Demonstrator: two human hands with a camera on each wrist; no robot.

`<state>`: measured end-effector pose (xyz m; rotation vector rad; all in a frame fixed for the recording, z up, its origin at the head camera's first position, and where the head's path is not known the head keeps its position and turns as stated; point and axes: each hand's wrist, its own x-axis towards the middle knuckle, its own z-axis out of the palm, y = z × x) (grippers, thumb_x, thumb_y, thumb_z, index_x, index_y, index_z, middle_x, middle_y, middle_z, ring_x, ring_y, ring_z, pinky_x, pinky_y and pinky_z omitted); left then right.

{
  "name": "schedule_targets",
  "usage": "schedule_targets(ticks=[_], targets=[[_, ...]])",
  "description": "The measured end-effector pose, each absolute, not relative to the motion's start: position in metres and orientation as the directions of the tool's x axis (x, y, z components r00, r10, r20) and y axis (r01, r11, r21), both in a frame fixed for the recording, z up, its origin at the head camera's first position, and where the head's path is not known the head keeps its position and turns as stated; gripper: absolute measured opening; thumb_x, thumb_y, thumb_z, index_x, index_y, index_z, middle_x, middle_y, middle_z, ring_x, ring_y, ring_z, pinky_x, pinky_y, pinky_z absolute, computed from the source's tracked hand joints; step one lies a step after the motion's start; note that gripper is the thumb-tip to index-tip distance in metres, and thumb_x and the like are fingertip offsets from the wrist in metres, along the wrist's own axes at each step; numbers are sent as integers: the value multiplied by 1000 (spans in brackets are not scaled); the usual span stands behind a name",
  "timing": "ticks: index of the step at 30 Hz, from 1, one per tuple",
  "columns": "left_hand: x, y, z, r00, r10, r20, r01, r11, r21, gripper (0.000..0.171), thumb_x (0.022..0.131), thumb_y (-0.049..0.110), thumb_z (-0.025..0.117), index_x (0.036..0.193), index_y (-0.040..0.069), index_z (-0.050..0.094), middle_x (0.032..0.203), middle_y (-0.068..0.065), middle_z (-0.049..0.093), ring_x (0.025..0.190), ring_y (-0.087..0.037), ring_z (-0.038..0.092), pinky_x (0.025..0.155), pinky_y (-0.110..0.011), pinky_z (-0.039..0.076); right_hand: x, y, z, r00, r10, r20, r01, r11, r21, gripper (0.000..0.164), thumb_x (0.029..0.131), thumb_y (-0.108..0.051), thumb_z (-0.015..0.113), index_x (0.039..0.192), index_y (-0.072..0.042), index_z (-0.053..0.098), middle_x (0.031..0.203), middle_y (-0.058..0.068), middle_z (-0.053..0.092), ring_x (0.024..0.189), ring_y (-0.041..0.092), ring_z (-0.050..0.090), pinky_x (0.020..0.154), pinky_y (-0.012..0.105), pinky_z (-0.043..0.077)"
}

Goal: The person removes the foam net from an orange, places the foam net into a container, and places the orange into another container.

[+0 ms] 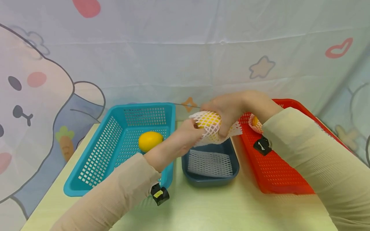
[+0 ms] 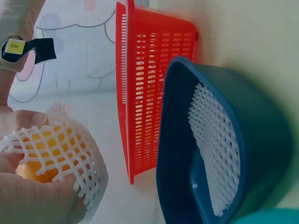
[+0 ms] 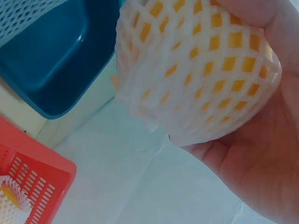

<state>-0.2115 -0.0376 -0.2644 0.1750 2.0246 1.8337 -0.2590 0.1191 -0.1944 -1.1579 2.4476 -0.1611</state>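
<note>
You are holding a yellow fruit (image 2: 33, 171) in the air with both hands, above the rear part of the dark blue tub (image 1: 209, 183), between the teal basket (image 1: 141, 105) on your left and the red basket (image 1: 284, 189) on your right. Your left hand (image 1: 188, 133) is grasping the fruit at its left end, together with the white foam net (image 1: 212, 136); your right hand (image 1: 229, 107) is gripping the netted fruit from the right. The net is covering most of the surface, while the left wrist view is showing a bare patch beside your left fingers and the head view a loose net end flaring beyond your right thumb. In my judgement you are performing the sleeving step, and the next move is calling for easing the mesh over the bare patch without tearing it. On orientation: the long axis seems to be running roughly from hand to hand, but net and fingers are masking the outline, and I cannot tell which end is pointing which way. Another yellow fruit (image 1: 150, 141) is lying unwrapped in the teal basket, its long axis running roughly left to right; a flattened net (image 1: 210, 163) is lying in the tub.
</note>
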Motion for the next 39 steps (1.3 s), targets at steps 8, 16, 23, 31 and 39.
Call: schedule_targets(ticks=[8,16,23,31,39], targets=[[-208,-38,-261,-933,290,-215,-178,148,973,37,90,0,54,126,-3,42,112,-12,50,89,-21,51,73,-25,48,-257,118,-192,-562,-753,-342,-675,657,-336,58,66,-18,76,114,-8,46,98,1,56,86,19,53,72,30,50],[-208,-41,-264,-940,295,-173,-134,146,980,36,91,2,54,125,-6,45,113,-14,52,91,-22,52,78,-27,49,-255,119,-191,-569,-737,-365,-653,674,-344,63,68,-21,78,119,-8,44,103,3,55,92,20,52,76,31,49],[-210,-44,-266,-941,292,-171,-127,164,978,37,91,2,54,126,-6,45,114,-15,54,92,-22,53,80,-28,50,-257,121,-192,-562,-731,-388,-623,682,-383,67,70,-23,79,124,-9,42,107,5,53,96,22,51,79,33,48],[-211,-49,-266,-934,310,-178,-130,169,977,46,92,6,55,134,-4,40,124,-16,50,100,-24,52,87,-32,48,-258,124,-192,-576,-718,-391,-617,696,-367,65,70,-23,80,121,-9,43,104,5,54,94,22,51,80,33,47],[-212,-52,-265,-937,298,-184,-137,173,975,46,90,9,58,133,-2,44,120,-15,53,94,-21,54,77,-27,50,-259,126,-192,-575,-726,-377,-634,686,-356,67,70,-24,81,122,-8,43,106,4,54,96,21,51,82,34,47]])
